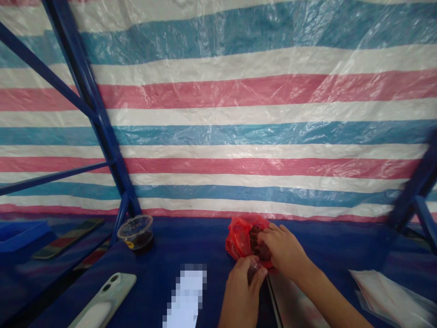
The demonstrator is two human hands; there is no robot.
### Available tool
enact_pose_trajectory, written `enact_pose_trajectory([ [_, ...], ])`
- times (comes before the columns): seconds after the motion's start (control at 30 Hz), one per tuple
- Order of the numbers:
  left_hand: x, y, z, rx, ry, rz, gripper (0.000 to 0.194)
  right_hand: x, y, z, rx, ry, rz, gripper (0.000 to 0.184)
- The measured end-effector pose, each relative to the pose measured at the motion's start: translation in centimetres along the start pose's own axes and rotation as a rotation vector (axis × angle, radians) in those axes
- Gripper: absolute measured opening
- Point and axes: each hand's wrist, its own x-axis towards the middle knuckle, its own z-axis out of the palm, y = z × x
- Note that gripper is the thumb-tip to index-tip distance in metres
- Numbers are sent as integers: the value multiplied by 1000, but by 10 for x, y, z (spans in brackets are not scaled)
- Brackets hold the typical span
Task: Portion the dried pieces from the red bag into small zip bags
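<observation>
**Red plastic bag** bunched on a blue-covered bench, without a clear long axis; its open side faces the person, showing dark contents. Right hand: fingers closed narrowly on the contents. Left hand: fingers wrapped around a small clear cup, tilted upward against the bag. A lidded clear tub stands well left; a phone lies nearer.

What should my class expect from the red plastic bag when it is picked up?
The red plastic bag is likely very floppy: it lies in loose crumpled folds around the dark lumps. It probably weighs little itself, so those contents would set its heft and may shift as it lifts. Its thin, glossy film may also slip from the right hand.
</observation>
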Motion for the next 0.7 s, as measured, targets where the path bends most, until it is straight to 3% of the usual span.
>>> enact_pose_trajectory([
  [0.3,6,-1,-7,-215,-6,27,38,8,14,21,214,16,-32,32],
  [0.5,4,7,-17,-254,40,36,45,12,27,33,820,34,-87,30],
  [0.7,5,2,-18,-288,42,29,62,6,36,11,1063,94,-170,29],
])
